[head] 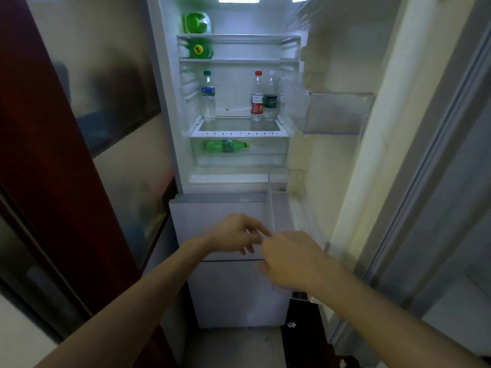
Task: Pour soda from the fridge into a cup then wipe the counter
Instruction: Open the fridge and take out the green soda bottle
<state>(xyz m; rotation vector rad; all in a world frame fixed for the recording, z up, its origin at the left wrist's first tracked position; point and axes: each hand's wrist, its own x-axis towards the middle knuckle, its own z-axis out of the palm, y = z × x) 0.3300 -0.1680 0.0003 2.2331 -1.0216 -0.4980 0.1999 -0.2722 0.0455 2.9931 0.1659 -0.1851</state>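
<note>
The fridge [186, 107] stands open and lit. A green soda bottle [225, 146] with a yellow cap lies on its side in the clear drawer. On the shelf above stand a blue-labelled bottle [208, 96], a red-capped bottle [257, 99] and a dark-labelled bottle [270, 100]. My right hand [292, 261] is in front of the lower drawers, wrapped round what looks like a tall clear cup [276, 197]. My left hand [233, 233] hovers beside it, its loosely bent fingers close to the cup's side.
Green containers [198, 22] sit on the top shelves. The fridge door [345, 115] hangs open on the right with a clear door bin [334, 112]. A dark red wooden frame [53, 155] lines the left. White lower drawers [228, 288] are closed.
</note>
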